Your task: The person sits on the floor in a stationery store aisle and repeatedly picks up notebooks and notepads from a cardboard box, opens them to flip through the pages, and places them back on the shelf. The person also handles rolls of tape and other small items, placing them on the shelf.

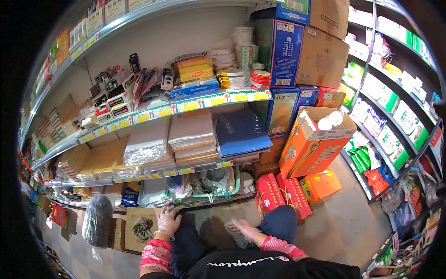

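My left hand [168, 222], in a clear plastic glove, is above my left knee, close to the edge of the bottom shelf; I see nothing held in it. My right hand [244, 229], gloved too, is beside my right knee with a greyish cloth [237, 237] at its fingers; whether it grips the cloth is unclear. In front, the bottom shelf holds a pale green plastic rack [238, 179] and wrapped items. A crumpled grey-brown cloth [142, 228] lies on a cardboard box [134, 212] left of my left hand.
A plastic-wrapped grey roll [98, 221] stands at the left. Red gift boxes [268, 195] and an orange carton [313, 150] stand at the right. Above are stacked paper packs [191, 136], a blue folder stack [240, 132] and shelf edges [174, 107]. Stocked racks [386, 104] line the far right.
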The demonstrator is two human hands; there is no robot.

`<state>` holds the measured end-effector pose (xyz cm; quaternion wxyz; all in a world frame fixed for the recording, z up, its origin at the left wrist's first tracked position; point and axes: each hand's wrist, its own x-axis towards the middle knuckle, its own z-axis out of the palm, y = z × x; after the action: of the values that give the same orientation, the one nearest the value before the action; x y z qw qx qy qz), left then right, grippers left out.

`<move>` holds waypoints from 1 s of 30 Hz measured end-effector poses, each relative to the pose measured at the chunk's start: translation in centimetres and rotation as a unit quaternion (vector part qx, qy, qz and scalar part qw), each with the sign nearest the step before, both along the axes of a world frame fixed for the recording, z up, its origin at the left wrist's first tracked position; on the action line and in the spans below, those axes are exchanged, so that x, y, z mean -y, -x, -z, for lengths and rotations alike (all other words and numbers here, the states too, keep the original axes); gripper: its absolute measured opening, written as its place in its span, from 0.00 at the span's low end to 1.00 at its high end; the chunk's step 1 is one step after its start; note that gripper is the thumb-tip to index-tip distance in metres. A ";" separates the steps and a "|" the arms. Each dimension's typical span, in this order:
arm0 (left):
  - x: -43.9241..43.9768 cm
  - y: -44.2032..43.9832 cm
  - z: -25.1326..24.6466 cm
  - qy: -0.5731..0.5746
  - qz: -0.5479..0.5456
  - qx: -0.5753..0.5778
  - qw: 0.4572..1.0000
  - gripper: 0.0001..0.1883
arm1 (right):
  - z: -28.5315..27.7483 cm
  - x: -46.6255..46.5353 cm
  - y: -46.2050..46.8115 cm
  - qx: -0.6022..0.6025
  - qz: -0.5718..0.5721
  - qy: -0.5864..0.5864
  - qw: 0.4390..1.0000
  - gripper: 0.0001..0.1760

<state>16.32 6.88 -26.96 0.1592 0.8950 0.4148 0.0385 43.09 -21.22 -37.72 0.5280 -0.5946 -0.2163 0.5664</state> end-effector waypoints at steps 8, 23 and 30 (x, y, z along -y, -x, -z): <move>0.4 0.3 -0.2 0.004 -0.040 0.100 0.994 0.22 | -17.9 1.5 -11.9 0.125 0.192 -0.201 0.952 0.33; 0.1 0.9 -0.3 0.004 -0.029 0.139 0.990 0.20 | -47.4 -10.8 -28.0 0.317 0.328 -0.115 0.882 0.66; 0.0 0.5 0.4 -0.008 -0.019 0.146 0.989 0.20 | -49.9 -14.4 -28.4 0.246 0.359 -0.053 0.899 0.66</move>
<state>15.86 6.88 -27.31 0.2107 0.8730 0.4034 0.1753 71.52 -6.81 12.17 0.6557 -0.7238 -0.1411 0.1618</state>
